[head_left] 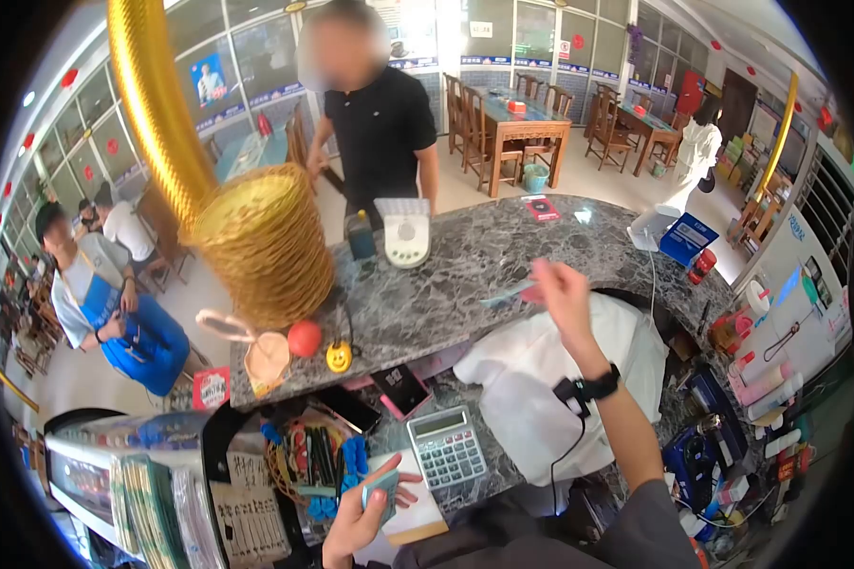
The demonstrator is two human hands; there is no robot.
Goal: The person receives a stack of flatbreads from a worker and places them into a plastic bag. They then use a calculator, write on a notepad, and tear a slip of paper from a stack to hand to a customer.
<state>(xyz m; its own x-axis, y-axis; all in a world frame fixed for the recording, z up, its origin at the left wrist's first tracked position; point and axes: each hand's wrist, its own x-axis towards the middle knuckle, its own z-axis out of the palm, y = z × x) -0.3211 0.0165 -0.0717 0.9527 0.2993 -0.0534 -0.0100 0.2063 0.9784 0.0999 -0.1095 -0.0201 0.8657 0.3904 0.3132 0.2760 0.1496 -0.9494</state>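
My right hand (565, 299) is raised over the marble counter (427, 318), fingers pinched on banknotes (509, 294), one bluish and partly pink. A dark watch is on that wrist. Low in front of me, my left hand (359, 523) holds a small blue-green folded bundle (383, 491) that looks like banknotes, between thumb and fingers. Close to it lie a calculator (446, 448) and a paper pad (417, 517). White cloth or plastic (531, 379) is bunched beneath my right forearm.
Stacked wicker baskets (266, 247) and a white counter device (407, 232) stand on the counter. Across it is a person in a black shirt (375, 142). Two phones (400, 390), a basket of pens (318, 455) and an open drawer of paper slips (247, 517) are at left.
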